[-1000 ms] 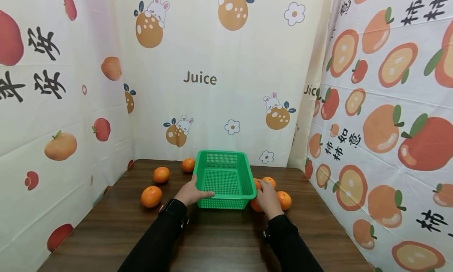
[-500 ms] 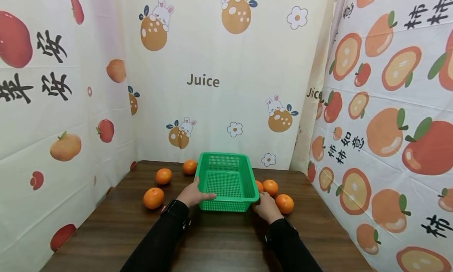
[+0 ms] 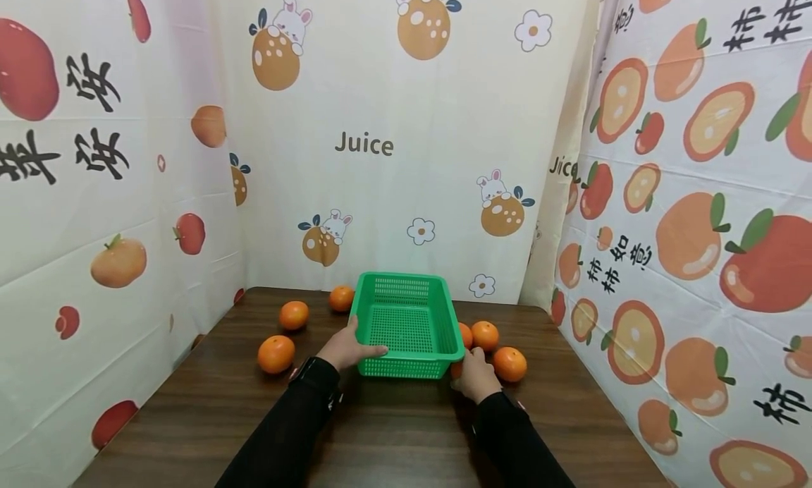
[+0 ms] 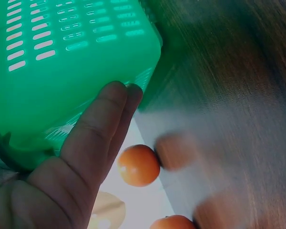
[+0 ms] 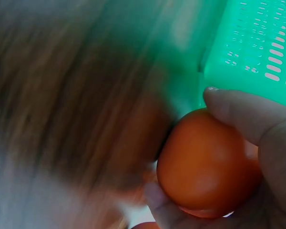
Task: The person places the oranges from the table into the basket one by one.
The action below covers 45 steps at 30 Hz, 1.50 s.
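A green plastic basket (image 3: 402, 367) with slotted walls stands on the table, nothing inside it. My left hand (image 3: 343, 346) rests at its front left corner, thumb along the front rim. In the left wrist view, straight fingers (image 4: 93, 129) lie against the outside wall. Low by the basket's front right corner, my right hand (image 3: 477, 376) grips a mandarin (image 5: 205, 164) between thumb and fingertips; in the head view the hand and rim hide most of it. Close by lie three more mandarins, one against the basket (image 3: 466, 335), one behind (image 3: 485, 336), one to the right (image 3: 509, 364).
On the left side of the brown wooden table (image 3: 393, 431) sit a near mandarin (image 3: 275, 354), a middle mandarin (image 3: 294, 316) and a far mandarin (image 3: 341, 298). Fruit-printed cloth (image 3: 380, 192) hangs behind and on both sides.
My right hand has come down from above the mandarins and taken hold of the one beside the basket's front right corner. The left hand stays at the basket; the head view has shifted slightly.
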Each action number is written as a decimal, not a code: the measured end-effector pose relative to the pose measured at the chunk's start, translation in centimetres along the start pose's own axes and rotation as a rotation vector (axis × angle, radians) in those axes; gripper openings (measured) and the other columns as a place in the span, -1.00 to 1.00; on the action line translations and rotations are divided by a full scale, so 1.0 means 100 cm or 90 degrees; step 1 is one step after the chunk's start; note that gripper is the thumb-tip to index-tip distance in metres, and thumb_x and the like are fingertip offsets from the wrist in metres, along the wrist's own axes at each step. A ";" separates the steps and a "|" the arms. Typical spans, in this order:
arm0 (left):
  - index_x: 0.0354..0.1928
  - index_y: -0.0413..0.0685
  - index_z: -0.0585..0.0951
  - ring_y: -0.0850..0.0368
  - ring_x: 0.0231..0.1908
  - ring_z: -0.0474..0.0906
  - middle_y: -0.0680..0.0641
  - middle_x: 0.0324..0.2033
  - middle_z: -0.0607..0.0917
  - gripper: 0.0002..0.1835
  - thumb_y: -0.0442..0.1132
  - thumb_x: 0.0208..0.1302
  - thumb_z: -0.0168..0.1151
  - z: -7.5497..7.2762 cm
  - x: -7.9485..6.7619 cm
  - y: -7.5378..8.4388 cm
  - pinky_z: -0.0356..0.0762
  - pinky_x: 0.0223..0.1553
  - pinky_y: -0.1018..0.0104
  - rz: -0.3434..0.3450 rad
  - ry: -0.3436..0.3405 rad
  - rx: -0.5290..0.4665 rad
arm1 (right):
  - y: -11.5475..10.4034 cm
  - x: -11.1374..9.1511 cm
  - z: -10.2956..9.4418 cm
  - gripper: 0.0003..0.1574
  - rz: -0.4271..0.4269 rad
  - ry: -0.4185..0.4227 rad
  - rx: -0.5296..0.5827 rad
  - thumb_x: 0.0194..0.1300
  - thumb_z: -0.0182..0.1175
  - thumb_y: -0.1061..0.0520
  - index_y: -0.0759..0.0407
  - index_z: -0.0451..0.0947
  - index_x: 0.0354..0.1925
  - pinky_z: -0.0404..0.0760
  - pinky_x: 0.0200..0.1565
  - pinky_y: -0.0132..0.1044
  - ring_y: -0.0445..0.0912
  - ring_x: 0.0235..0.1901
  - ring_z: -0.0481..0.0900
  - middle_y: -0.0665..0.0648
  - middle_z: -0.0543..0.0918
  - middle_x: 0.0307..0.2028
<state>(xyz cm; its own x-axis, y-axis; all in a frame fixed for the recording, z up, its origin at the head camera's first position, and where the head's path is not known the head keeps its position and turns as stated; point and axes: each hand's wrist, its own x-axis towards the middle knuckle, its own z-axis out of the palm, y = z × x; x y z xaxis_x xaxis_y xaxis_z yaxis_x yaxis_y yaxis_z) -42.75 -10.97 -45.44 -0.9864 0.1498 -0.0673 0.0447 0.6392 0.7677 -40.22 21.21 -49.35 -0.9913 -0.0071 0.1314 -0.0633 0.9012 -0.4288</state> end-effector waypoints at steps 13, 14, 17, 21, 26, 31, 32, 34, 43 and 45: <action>0.73 -0.15 -0.13 -0.31 0.59 0.22 -0.33 0.67 0.11 0.39 0.45 0.19 0.42 -0.003 0.002 0.002 0.25 0.53 -0.24 0.005 0.001 0.028 | -0.002 -0.007 -0.004 -0.03 -0.034 0.002 0.018 0.07 0.58 0.25 0.06 0.49 0.44 0.61 -0.16 0.02 0.13 -0.23 0.58 0.36 0.48 0.07; 0.73 -0.15 -0.13 -0.31 0.59 0.22 -0.33 0.66 0.12 0.38 0.45 0.19 0.42 -0.004 0.002 0.003 0.25 0.54 -0.24 0.005 0.002 0.032 | -0.002 -0.006 -0.005 -0.03 -0.045 0.007 0.019 0.05 0.57 0.27 0.05 0.50 0.44 0.59 -0.19 -0.01 0.11 -0.25 0.58 0.36 0.48 0.07; 0.73 -0.14 -0.14 -0.31 0.59 0.21 -0.33 0.66 0.12 0.37 0.45 0.21 0.41 -0.005 0.004 0.005 0.25 0.54 -0.23 0.004 0.003 0.041 | 0.000 -0.004 -0.005 -0.04 -0.052 0.017 0.019 0.04 0.57 0.27 0.04 0.52 0.42 0.57 -0.21 -0.06 0.07 -0.27 0.57 0.37 0.47 0.08; 0.73 -0.15 -0.14 -0.30 0.60 0.20 -0.32 0.67 0.11 0.36 0.42 0.23 0.41 -0.005 0.006 0.006 0.24 0.54 -0.22 -0.002 -0.001 0.043 | 0.002 -0.001 -0.005 -0.04 -0.034 0.018 0.028 0.06 0.58 0.22 0.03 0.50 0.44 0.59 -0.15 -0.02 0.09 -0.24 0.56 0.37 0.45 0.10; 0.73 -0.16 -0.14 -0.31 0.60 0.19 -0.33 0.67 0.09 0.36 0.42 0.23 0.40 -0.005 0.005 0.008 0.23 0.55 -0.21 -0.001 -0.006 0.054 | 0.007 -0.003 -0.007 -0.11 -0.027 0.026 0.045 0.07 0.55 0.20 0.06 0.53 0.38 0.59 -0.07 0.02 0.10 -0.19 0.55 0.39 0.47 0.12; 0.72 -0.18 -0.15 -0.32 0.60 0.19 -0.34 0.67 0.10 0.36 0.40 0.24 0.41 -0.002 0.005 0.005 0.24 0.54 -0.22 -0.001 -0.006 0.057 | 0.010 -0.006 -0.013 -0.10 -0.030 0.031 0.046 0.08 0.55 0.17 0.10 0.52 0.40 0.60 -0.01 0.08 0.13 -0.10 0.55 0.40 0.50 0.13; 0.72 -0.19 -0.14 -0.33 0.59 0.20 -0.35 0.66 0.11 0.35 0.39 0.25 0.42 -0.002 0.005 0.005 0.24 0.54 -0.23 0.000 -0.003 0.055 | 0.010 -0.006 -0.014 -0.08 -0.030 0.033 0.046 0.08 0.55 0.16 0.11 0.51 0.41 0.60 0.01 0.10 0.15 -0.08 0.55 0.40 0.50 0.14; 0.72 -0.19 -0.14 -0.33 0.59 0.21 -0.35 0.66 0.11 0.34 0.38 0.25 0.42 -0.002 0.005 0.005 0.24 0.54 -0.24 -0.001 -0.001 0.055 | 0.010 -0.004 -0.018 -0.05 -0.027 0.034 0.043 0.10 0.55 0.14 0.14 0.48 0.45 0.61 0.04 0.13 0.17 -0.05 0.56 0.42 0.50 0.17; 0.72 -0.20 -0.14 -0.32 0.60 0.20 -0.35 0.66 0.10 0.33 0.38 0.27 0.41 -0.003 0.002 0.006 0.23 0.55 -0.22 -0.003 -0.001 0.060 | 0.006 -0.004 -0.034 -0.17 0.002 0.021 0.046 0.25 0.46 0.10 0.12 0.46 0.44 0.59 0.16 0.18 0.19 0.06 0.56 0.42 0.43 0.30; 0.72 -0.20 -0.14 -0.31 0.60 0.20 -0.34 0.66 0.11 0.32 0.36 0.28 0.41 -0.003 0.002 0.005 0.23 0.55 -0.22 -0.005 -0.002 0.058 | 0.005 -0.005 -0.037 -0.18 0.015 0.016 0.051 0.29 0.44 0.09 0.12 0.44 0.47 0.59 0.17 0.21 0.20 0.07 0.56 0.43 0.40 0.34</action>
<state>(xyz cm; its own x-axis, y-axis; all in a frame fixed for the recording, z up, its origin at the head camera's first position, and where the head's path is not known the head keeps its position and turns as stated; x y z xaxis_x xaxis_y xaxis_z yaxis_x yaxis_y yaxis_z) -42.94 -10.85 -44.86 -0.9864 0.1465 -0.0744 0.0517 0.7068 0.7055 -39.31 23.22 -46.31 -0.9895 0.0258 0.1421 -0.0497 0.8634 -0.5021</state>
